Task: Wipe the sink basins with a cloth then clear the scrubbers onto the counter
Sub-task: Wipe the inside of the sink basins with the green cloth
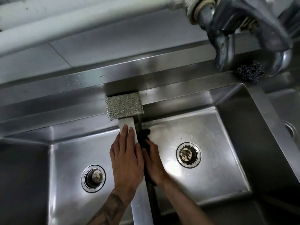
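step: wiping stage, I reckon. The right basin (219,143) is getting its inner wall done, and neither scrubber has been cleared yet.
right hand (154,164): down in the right basin, pressing the dark cloth (144,135) against the wall under the divider (141,208). The fingers look fairly straight along it, so it's more a flat press than a fist.
left hand (126,158): lying flat on top of the divider, fingers straight and together, holding nothing, just bracing.
how to do it well: keep the cloth spread under the palm, run long strokes along the wall, then work down toward the drain (188,155). Don't skip the corner seams.
scrubbers: the silver pad (124,106) sits where the divider meets the back ledge (65,88), just past the left fingertips. A dark steel wool ball (249,73) is on the ledge under the faucet (243,30), well apart from both hands.
surface: all stainless, shiny, a bit streaky, with droplets on the back ledge. The left basin (73,151) has its own strainer.
room: pale tiled wall (113,46) behind, and a white pipe (48,21) running across the top.
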